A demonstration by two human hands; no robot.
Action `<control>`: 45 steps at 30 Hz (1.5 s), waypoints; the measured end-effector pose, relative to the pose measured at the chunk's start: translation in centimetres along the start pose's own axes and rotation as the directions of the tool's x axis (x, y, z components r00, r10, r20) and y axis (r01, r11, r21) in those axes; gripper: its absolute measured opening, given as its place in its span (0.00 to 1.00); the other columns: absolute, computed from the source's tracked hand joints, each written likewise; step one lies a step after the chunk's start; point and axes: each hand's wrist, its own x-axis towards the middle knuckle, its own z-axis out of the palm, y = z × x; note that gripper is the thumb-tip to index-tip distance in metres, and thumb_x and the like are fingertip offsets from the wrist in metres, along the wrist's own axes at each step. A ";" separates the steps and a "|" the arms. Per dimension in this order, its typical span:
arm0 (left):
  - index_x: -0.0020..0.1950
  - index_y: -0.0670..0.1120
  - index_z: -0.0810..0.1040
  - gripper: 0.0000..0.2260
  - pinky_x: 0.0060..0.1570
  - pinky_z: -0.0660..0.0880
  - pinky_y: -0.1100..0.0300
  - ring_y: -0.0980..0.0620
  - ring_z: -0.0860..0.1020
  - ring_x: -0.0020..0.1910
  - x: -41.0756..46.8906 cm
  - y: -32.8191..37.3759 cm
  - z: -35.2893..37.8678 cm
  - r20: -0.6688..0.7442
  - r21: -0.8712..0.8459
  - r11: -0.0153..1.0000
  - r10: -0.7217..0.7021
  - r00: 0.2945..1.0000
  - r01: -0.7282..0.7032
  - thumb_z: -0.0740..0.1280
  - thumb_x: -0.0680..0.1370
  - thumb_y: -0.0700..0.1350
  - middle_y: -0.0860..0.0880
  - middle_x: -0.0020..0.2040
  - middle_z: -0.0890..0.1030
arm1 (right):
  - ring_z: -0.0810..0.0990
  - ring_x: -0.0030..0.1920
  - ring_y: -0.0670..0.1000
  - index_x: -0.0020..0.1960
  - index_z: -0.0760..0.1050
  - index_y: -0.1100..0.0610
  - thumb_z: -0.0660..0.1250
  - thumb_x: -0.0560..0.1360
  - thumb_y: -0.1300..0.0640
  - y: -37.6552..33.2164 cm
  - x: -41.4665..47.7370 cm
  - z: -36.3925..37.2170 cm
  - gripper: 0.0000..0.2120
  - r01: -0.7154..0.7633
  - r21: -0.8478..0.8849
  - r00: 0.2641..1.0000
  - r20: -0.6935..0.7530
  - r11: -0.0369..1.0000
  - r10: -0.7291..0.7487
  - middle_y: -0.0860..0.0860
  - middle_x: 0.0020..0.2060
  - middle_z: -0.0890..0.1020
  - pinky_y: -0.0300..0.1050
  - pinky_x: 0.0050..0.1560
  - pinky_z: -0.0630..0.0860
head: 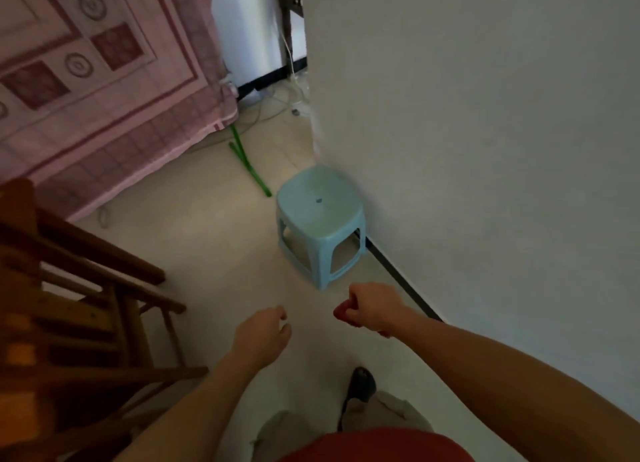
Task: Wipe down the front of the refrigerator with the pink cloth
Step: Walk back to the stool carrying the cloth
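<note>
Head view: right grip [369, 311] curled tight round pink cloth [341, 313], bunched wad showing only at thumb side and below wrist. Left grip [263, 333] just beside it, fingers loosely curled, holding nothing. Blue stool [320, 212] ahead of right grip, against wall [485, 150]; wooden chair [86, 288] left of left grip. Refrigerator not plainly identifiable. Judgement: carrying stage, wiping not begun. Advice: pass stool on its left, spread cloth flat over palm before touching door, wipe top downward in overlapping strokes

A home bedroom: a bed [86, 91] under a pink patterned cover, a wooden chair [86, 299], a pale blue plastic stool [320, 219] on tiled floor [207, 254].
</note>
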 end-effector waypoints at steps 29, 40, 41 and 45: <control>0.64 0.46 0.71 0.14 0.56 0.70 0.56 0.47 0.75 0.59 46.6 -11.8 -15.1 0.485 0.245 0.748 0.456 0.746 -0.617 0.56 0.81 0.50 0.46 0.59 0.76 | 0.80 0.48 0.55 0.55 0.67 0.52 0.63 0.73 0.45 -9.8 36.0 -4.7 0.15 -0.572 0.502 0.736 -0.036 0.649 0.676 0.51 0.51 0.79 0.48 0.47 0.76; 0.61 0.45 0.71 0.12 0.50 0.71 0.52 0.46 0.71 0.59 58.3 -9.6 -4.9 0.356 0.303 0.645 0.606 0.711 -0.702 0.59 0.80 0.48 0.46 0.59 0.71 | 0.73 0.56 0.56 0.61 0.69 0.55 0.64 0.75 0.49 -3.6 49.3 3.1 0.17 -0.555 0.563 0.697 -0.087 0.612 0.711 0.54 0.56 0.73 0.51 0.50 0.75; 0.60 0.45 0.72 0.11 0.50 0.71 0.52 0.45 0.71 0.59 59.2 -9.5 -3.9 0.356 0.316 0.636 0.608 0.710 -0.704 0.59 0.80 0.48 0.46 0.59 0.71 | 0.71 0.58 0.56 0.61 0.70 0.55 0.64 0.75 0.50 -3.3 50.1 4.2 0.17 -0.544 0.570 0.701 -0.096 0.616 0.707 0.54 0.57 0.72 0.51 0.51 0.74; 0.49 0.44 0.75 0.11 0.40 0.74 0.51 0.42 0.75 0.50 61.4 -9.9 -0.9 0.340 0.366 0.586 0.638 0.690 -0.723 0.71 0.71 0.48 0.43 0.51 0.74 | 0.69 0.57 0.57 0.57 0.74 0.56 0.67 0.72 0.53 -3.3 51.6 8.3 0.14 -0.525 0.570 0.675 -0.173 0.632 0.717 0.56 0.58 0.70 0.52 0.49 0.76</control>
